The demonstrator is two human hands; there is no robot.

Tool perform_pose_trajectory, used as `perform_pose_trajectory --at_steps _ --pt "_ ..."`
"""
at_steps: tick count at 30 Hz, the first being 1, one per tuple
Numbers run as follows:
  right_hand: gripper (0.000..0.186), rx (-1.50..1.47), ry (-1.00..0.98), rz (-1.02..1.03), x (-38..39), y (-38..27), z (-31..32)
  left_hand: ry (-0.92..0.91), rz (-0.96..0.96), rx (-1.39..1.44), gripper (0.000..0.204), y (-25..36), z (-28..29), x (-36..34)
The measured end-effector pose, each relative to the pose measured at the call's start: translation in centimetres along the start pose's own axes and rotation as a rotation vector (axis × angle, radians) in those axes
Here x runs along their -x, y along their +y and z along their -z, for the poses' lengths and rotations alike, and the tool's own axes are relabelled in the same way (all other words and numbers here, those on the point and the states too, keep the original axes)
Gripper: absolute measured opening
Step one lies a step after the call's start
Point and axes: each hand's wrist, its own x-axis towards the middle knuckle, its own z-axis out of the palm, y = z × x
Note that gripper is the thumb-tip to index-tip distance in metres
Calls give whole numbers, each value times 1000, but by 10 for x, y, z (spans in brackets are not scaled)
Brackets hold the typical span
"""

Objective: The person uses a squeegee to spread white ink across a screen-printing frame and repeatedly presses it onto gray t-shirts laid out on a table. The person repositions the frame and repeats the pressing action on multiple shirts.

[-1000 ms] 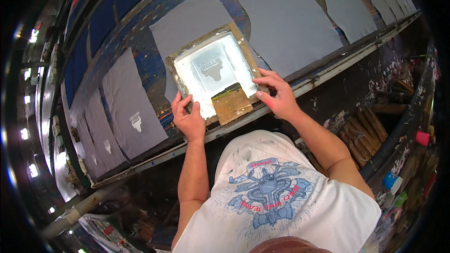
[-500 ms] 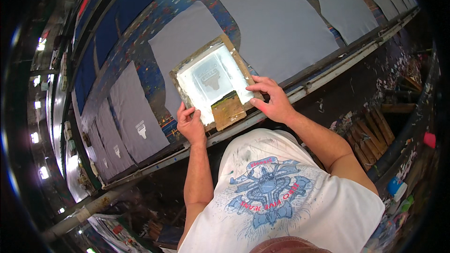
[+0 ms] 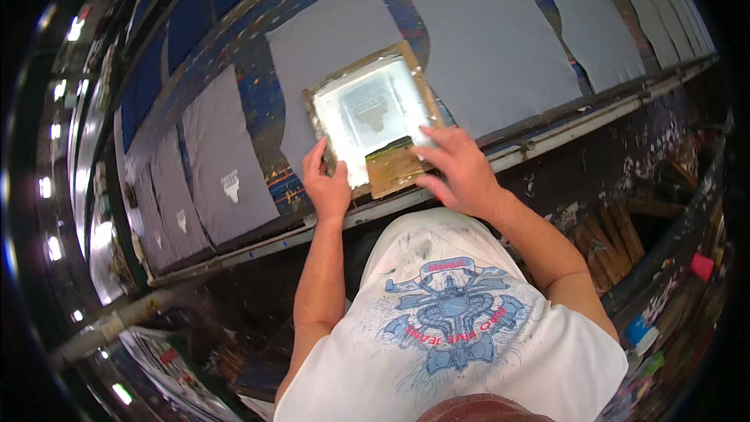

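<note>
Since a second ago we have shifted the wooden-framed printing screen (image 3: 373,116) along onto a grey shirt panel (image 3: 328,55) on the long paint-spattered worktop (image 3: 258,101). Our left hand (image 3: 326,185) grips its near-left edge, fingers curled; our right hand (image 3: 459,168) lies spread, pressing the brown squeegee (image 3: 394,170) at its near edge.

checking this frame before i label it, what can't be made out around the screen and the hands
- Grey cloth under the screen frame, head view: the frame hides whether it carries a print.
- Left hand: fingertips hidden behind the frame's edge.
- Right hand: covers part of the wooden squeegee; grip unclear.
- Small print on the grey cloth at left: too small to read.
</note>
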Motion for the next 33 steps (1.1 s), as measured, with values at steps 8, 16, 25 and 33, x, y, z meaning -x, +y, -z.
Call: perform_pose_trajectory --at_steps 8,16,25,33 --pt "57 220 -312 345 -39 -24 -10 -121 -437 -748 55 49 18 -7" --pt "43 196 -545 106 -103 -21 0 -224 -360 -623 46 33 24 -21" --pt "42 285 -250 184 -177 23 -37 -127 -386 -608 45 32 17 -23" --pt "46 232 -343 331 -163 34 -35 -79 -284 -664 41 44 5 -18"
